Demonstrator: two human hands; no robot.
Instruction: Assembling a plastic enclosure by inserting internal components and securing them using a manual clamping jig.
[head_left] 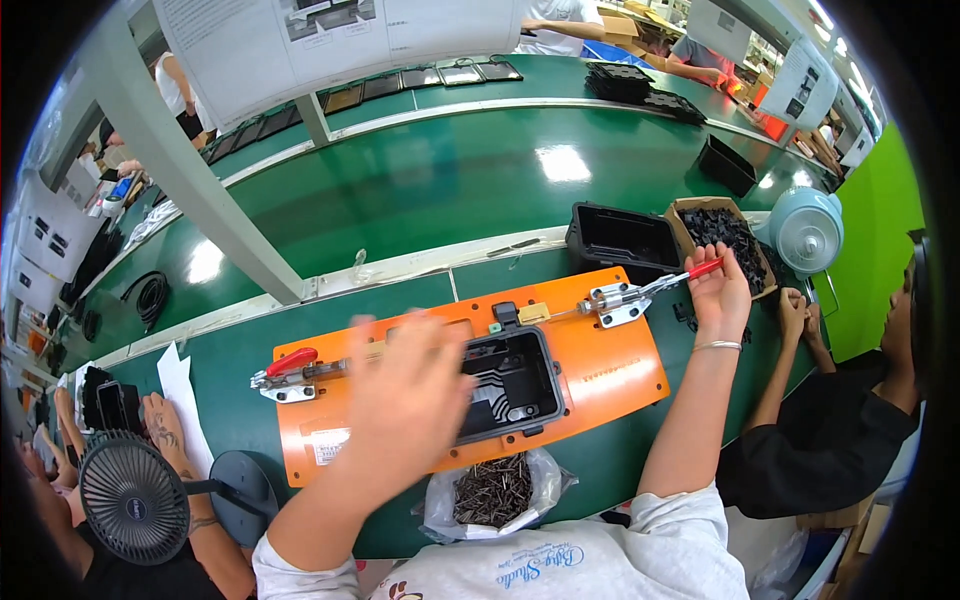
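My left hand [405, 385], blurred so I cannot tell its finger spread, hovers over the black housing [510, 385] seated in the orange fixture plate [610, 365], while my right hand [720, 290], fingers curled, grips the red-handled toggle clamp [650, 290] at the plate's far right corner.

An orange fixture plate [600, 365] lies flat on the green table [420, 190], near its front edge, with a black moulded housing [508, 382] seated open side up in the central recess. A red-handled toggle clamp [640, 290] at the plate's back right corner points its handle toward the table's right end. A second red-handled toggle clamp [288, 372] sits at the plate's left edge, lying level.
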